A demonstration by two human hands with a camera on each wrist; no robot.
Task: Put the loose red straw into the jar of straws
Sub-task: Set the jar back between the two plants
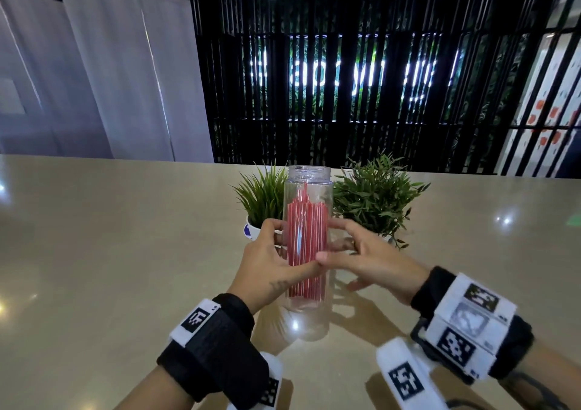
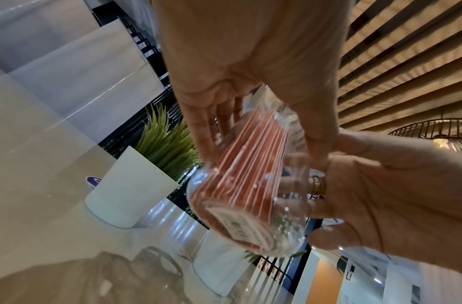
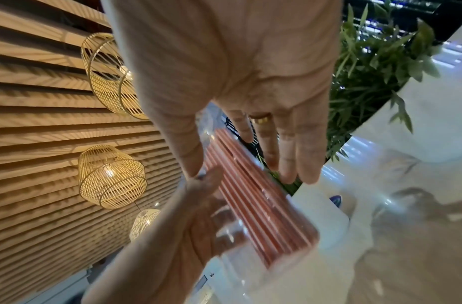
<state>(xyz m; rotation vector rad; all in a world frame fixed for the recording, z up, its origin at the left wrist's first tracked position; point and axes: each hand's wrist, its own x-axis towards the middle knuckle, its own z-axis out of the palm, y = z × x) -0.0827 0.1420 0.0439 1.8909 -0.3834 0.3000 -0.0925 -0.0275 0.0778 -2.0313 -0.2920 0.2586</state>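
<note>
A tall clear jar packed with red straws is upright at the middle of the beige table. One straw tip pokes above the rest inside it. No straw lies loose on the table. My left hand grips the jar from the left, thumb across the front. My right hand wraps it from the right, its thumb meeting the left thumb. In the left wrist view the jar shows its labelled base, tilted. The right wrist view shows the jar between thumb and fingers. Whether the base touches the table I cannot tell.
Right behind the jar stand two potted plants: a grassy one in a white pot at the left and a leafy one at the right. A black slatted wall runs behind the table's far edge.
</note>
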